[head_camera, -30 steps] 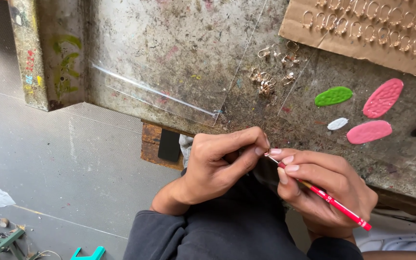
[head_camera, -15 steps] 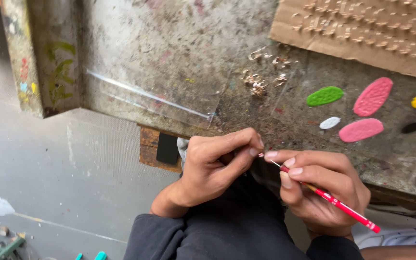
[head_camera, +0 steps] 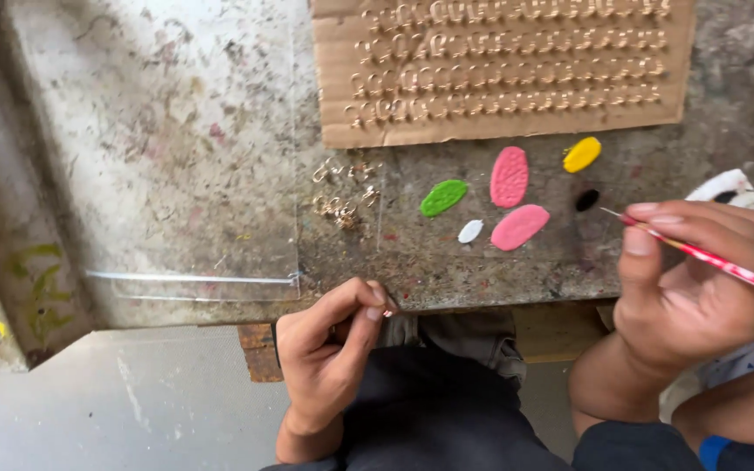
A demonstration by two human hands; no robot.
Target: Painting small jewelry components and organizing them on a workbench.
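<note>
Stained, paint-flecked wood makes up the workbench (head_camera: 176, 131), the largest thing in view, spread out beyond both hands; a clear plastic sheet (head_camera: 220, 201) is laid over it, up and to the left of the left hand (head_camera: 329, 349); a cardboard panel (head_camera: 499, 70) set with rows of small golden rings is seen farthest from the hands, at the far edge. The right hand (head_camera: 691, 288) is closed around a thin red brush (head_camera: 717, 260), pinched between thumb and fingers, its fine tip raised just beside a black paint dab (head_camera: 587, 200). The left hand is curled at the near edge of the bench, thumb and forefinger pressed together on something too small to be made out, probably a ring. The step in hand is judged to be reloading the brush with colour; a light dip of the tip is called for, then a steady return to the left fingertips. Between the hands, blobs of colour are laid out: two pink blobs (head_camera: 510, 176), a green blob (head_camera: 442, 197), a yellow blob (head_camera: 582, 154), a white dab (head_camera: 470, 230). Loose golden rings (head_camera: 338, 209) lie beyond the left hand; nothing is seen blocking the brush's way.
</note>
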